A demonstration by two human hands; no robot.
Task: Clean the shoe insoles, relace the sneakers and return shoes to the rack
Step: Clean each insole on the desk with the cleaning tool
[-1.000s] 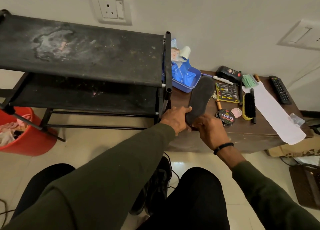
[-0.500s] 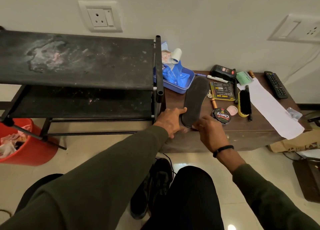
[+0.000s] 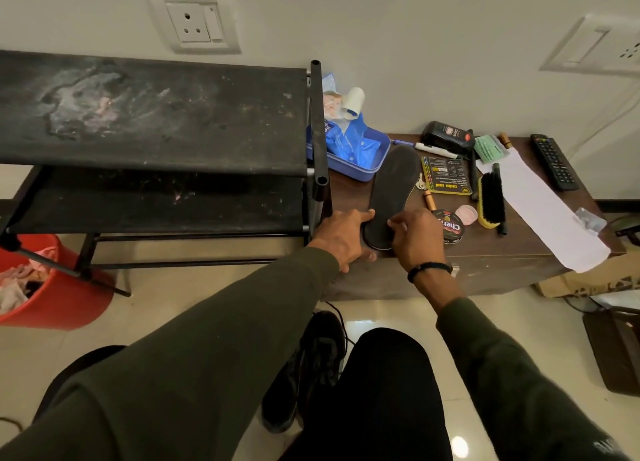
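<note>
A dark insole lies lengthwise on the brown table, its heel at the front edge. My left hand holds the heel from the left, thumb along the insole's edge and fingers curled over the table's front. My right hand grips the heel's right side with bent fingers, fingertips on top of the insole. A black sneaker with loose laces stands on the floor between my legs. To the left is the black shoe rack, its shelves dusty and bare.
Right of the insole lie a shoe polish tin, a brush, a white paper strip and a remote. A blue tray with packets sits behind the insole. A red bucket stands under the rack's left end.
The view has shifted a little. My right hand has slid slightly forward onto the insole's heel. The insole and my left hand stay where they were.
</note>
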